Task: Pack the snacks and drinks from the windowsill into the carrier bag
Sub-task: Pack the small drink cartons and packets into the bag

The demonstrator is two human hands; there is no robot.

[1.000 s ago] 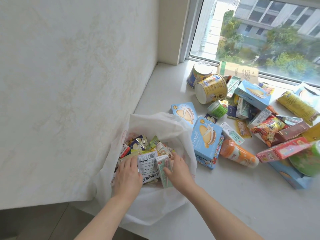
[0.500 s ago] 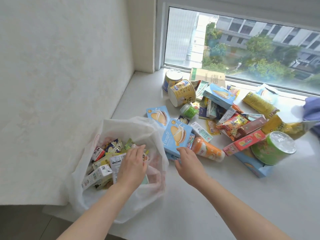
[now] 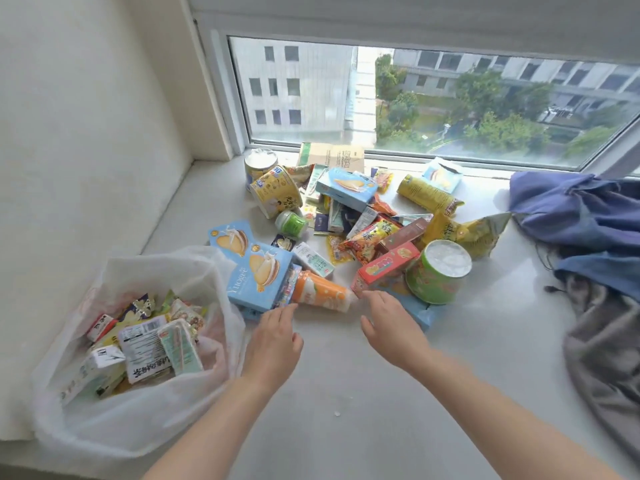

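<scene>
- Both your hands hold nothing. Your left hand (image 3: 275, 341) has loose, straight fingers and sits just below the blue box (image 3: 259, 278). Your right hand (image 3: 391, 323) is loose too, just below the red box (image 3: 388, 268).
- The bottle (image 3: 322, 296) lies on its side in the middle of the frame, between your two hands. It looks like the next thing to take.
- The bag (image 3: 104, 427) sits open at the lower left and is part full. The pile (image 3: 367, 237) of snacks and drinks fills the middle of the sill (image 3: 346, 427), up to the window.
- Wrap your fingers round the fat middle of the bottle. It is round, so it may roll if you only poke it.
- Its orange end touches the blue box. Pull it toward you, so the box does not slide.
- Mind the green cup (image 3: 438, 271) by the red box. It leans and may tip.
- Lay the bottle flat in a gap in the bag, and hold the rim open with your other hand.
</scene>
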